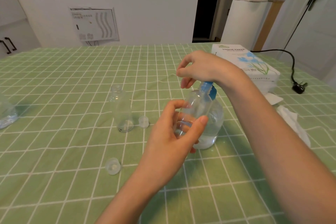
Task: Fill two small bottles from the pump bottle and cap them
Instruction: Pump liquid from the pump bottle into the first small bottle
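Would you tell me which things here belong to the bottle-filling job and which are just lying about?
Job: pump bottle, held bottle, standing bottle, near cap, far cap.
Lying about: tissue box, loose tissues, plug.

The table [54,151] wears a light green cloth crossed by a white grid. The clear plastic pump bottle [216,117] has a blue pump head [211,91]. The small plastic bottle [198,103] before it and the second small bottle [121,110] left of it are colourless and transparent. Right of it, the white tissue pack [254,63] shows blue flowers on green stems.
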A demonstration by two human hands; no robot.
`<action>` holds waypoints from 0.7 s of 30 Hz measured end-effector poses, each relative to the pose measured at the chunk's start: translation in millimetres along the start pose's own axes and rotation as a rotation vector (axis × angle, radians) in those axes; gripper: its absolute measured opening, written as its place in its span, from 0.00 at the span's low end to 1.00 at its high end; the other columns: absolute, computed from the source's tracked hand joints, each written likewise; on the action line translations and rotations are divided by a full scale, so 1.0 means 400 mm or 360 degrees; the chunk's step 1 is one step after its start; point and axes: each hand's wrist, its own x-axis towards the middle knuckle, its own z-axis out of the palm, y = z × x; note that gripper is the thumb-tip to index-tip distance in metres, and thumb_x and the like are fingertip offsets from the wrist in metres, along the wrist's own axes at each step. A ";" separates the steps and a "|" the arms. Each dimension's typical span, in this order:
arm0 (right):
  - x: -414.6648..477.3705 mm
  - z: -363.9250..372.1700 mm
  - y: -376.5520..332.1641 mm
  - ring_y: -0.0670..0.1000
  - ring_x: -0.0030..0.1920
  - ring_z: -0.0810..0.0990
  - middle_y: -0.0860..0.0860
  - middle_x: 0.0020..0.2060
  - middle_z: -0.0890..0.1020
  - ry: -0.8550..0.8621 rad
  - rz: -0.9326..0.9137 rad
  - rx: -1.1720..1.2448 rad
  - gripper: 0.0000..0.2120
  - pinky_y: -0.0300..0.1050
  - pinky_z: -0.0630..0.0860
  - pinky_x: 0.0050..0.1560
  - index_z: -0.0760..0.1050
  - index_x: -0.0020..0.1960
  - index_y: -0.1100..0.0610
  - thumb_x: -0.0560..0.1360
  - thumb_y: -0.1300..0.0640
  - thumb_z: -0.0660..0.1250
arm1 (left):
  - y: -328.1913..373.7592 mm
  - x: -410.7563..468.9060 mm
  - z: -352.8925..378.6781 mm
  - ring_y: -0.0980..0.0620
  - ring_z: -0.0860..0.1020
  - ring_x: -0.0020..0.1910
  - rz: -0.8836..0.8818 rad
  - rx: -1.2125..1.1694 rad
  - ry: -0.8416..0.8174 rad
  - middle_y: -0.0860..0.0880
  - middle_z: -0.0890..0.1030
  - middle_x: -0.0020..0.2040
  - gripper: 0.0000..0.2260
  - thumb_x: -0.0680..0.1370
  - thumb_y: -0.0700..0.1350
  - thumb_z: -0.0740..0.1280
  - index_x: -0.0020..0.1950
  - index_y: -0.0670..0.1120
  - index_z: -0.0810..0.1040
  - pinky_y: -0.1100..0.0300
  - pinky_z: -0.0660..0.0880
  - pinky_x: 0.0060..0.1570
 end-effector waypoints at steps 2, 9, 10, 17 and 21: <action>0.000 0.005 0.005 0.55 0.54 0.82 0.48 0.34 0.83 -0.0016 0.0013 0.0022 0.08 0.52 0.75 0.61 0.77 0.53 0.58 0.78 0.58 0.62 | -0.001 -0.001 0.002 0.59 0.77 0.33 -0.0005 0.0008 -0.0008 0.56 0.79 0.39 0.20 0.66 0.57 0.67 0.55 0.53 0.73 0.68 0.73 0.29; -0.002 0.003 0.005 0.54 0.50 0.84 0.50 0.38 0.84 0.0108 -0.0011 0.0069 0.10 0.46 0.76 0.53 0.74 0.56 0.59 0.78 0.56 0.62 | -0.002 0.000 0.006 0.58 0.78 0.34 -0.0014 0.0005 0.0001 0.56 0.79 0.39 0.19 0.65 0.58 0.67 0.54 0.54 0.73 0.68 0.74 0.29; -0.001 -0.001 0.003 0.55 0.49 0.84 0.52 0.40 0.85 0.0151 -0.0027 0.0055 0.12 0.45 0.76 0.51 0.74 0.58 0.61 0.78 0.55 0.62 | -0.002 0.001 0.008 0.58 0.78 0.34 -0.0004 0.0005 0.0001 0.55 0.79 0.39 0.19 0.65 0.58 0.67 0.54 0.54 0.73 0.68 0.74 0.29; 0.003 -0.019 -0.010 0.55 0.51 0.83 0.49 0.37 0.83 0.0096 -0.0015 -0.0083 0.14 0.49 0.77 0.56 0.76 0.57 0.64 0.78 0.55 0.62 | 0.010 0.011 0.002 0.58 0.78 0.34 0.0046 0.0023 -0.0004 0.52 0.80 0.41 0.18 0.66 0.57 0.67 0.54 0.55 0.73 0.68 0.73 0.30; 0.005 -0.020 -0.010 0.55 0.52 0.83 0.49 0.38 0.84 0.0101 -0.0004 -0.0090 0.12 0.48 0.77 0.56 0.78 0.55 0.63 0.78 0.56 0.62 | 0.011 0.011 0.001 0.59 0.78 0.34 0.0058 0.0037 -0.0004 0.55 0.80 0.39 0.18 0.67 0.58 0.67 0.54 0.54 0.73 0.68 0.74 0.30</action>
